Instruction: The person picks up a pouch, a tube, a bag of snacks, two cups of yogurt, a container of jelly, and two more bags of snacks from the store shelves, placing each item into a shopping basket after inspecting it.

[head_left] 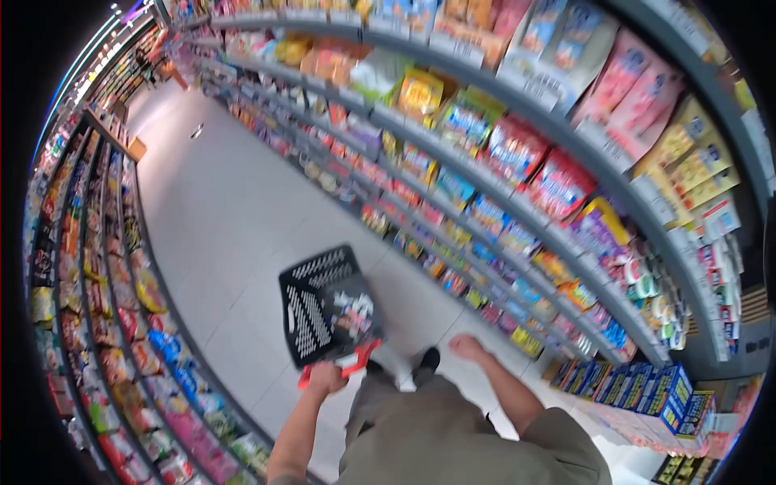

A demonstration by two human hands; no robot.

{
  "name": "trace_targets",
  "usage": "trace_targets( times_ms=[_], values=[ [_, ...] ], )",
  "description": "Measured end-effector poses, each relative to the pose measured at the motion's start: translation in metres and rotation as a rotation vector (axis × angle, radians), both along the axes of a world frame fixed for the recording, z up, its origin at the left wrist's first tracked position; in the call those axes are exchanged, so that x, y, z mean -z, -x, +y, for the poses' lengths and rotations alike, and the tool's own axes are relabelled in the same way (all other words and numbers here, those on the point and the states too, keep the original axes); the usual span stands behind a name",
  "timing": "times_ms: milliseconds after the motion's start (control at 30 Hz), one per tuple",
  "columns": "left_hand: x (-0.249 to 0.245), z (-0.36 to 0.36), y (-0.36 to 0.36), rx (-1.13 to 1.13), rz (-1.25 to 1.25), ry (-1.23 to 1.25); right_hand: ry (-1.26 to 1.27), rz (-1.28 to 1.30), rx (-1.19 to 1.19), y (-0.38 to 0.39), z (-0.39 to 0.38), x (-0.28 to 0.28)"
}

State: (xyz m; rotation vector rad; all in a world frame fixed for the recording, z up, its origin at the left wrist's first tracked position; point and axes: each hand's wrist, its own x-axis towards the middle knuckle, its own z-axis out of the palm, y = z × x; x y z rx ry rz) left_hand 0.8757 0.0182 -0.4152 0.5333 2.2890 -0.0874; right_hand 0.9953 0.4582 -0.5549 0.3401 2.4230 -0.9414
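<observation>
My left hand is closed around the red-orange handle of a black shopping basket. The basket has slotted plastic sides and is ahead of my feet, slightly to the left. Inside it lie a few small packages with white and coloured wrapping, too blurred to name. My right hand hangs beside my body with its fingers curled in, and nothing shows in it. Nearest to that hand are the lower shelves of bagged sweets on the right.
Long shelves of colourful bagged snacks line the right side. Another shelf row curves along the left. Between them runs a pale tiled floor. Blue boxes sit low at the right, near my elbow. A small dark-and-white object lies far ahead.
</observation>
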Motion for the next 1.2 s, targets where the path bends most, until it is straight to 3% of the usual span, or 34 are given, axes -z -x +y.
trace_targets(
  times_ms=[200,267,333,367,433,467,533,567,633,667,800,833,900,967,1000,1067,1200],
  values=[
    [-0.006,-0.008,-0.012,-0.055,0.021,-0.122,-0.004,-0.222,-0.168,-0.011,-0.005,0.022],
    [-0.032,-0.004,-0.011,-0.049,-0.002,-0.134,0.007,-0.300,-0.173,-0.008,-0.004,0.028],
    [-0.042,-0.008,-0.011,-0.039,-0.008,-0.193,-0.219,-0.263,-0.697,-0.003,-0.009,0.021],
    [-0.041,-0.011,-0.010,-0.062,-0.034,-0.208,-0.226,-0.271,-0.684,-0.004,-0.012,0.019],
    [-0.036,-0.019,-0.009,-0.069,-0.069,-0.233,-0.128,-0.384,-0.335,0.005,-0.020,-0.001],
    [-0.034,-0.024,-0.010,-0.068,-0.070,-0.252,-0.134,-0.395,-0.323,0.012,-0.024,-0.008],
    [-0.029,-0.031,-0.012,-0.062,-0.083,-0.281,-0.219,-0.112,-0.371,0.023,-0.034,-0.015],
    [-0.035,-0.032,-0.011,-0.068,-0.067,-0.287,-0.120,-0.074,-0.508,0.036,-0.038,-0.024],
    [-0.002,-0.040,-0.022,-0.108,-0.061,-0.299,-0.172,-0.136,-0.438,0.060,-0.055,-0.019],
    [0.000,-0.043,-0.023,-0.116,-0.077,-0.318,-0.203,-0.041,-0.550,0.074,-0.058,-0.003],
    [-0.027,-0.054,-0.021,-0.219,-0.084,-0.329,0.196,-0.137,-0.232,0.151,-0.116,-0.036],
    [-0.027,-0.059,-0.025,-0.272,-0.114,-0.314,0.210,-0.180,-0.275,0.174,-0.133,-0.042],
    [-0.021,-0.068,-0.025,-0.585,0.346,-0.589,0.269,-0.131,-0.374,0.221,-0.175,-0.043],
    [-0.026,-0.075,-0.018,-0.870,0.682,-0.451,0.385,-0.214,-0.361,0.258,-0.206,-0.005],
    [-0.027,-0.072,-0.015,-0.896,0.662,-0.419,0.398,-0.251,-0.381,0.273,-0.220,0.024],
    [-0.019,-0.073,-0.007,-1.271,0.717,-0.131,0.373,-0.222,-0.373,0.303,-0.252,0.094],
    [0.013,-0.070,-0.012,-1.553,0.644,-0.293,0.070,-0.151,-0.441,0.354,-0.311,0.241]
  ],
)
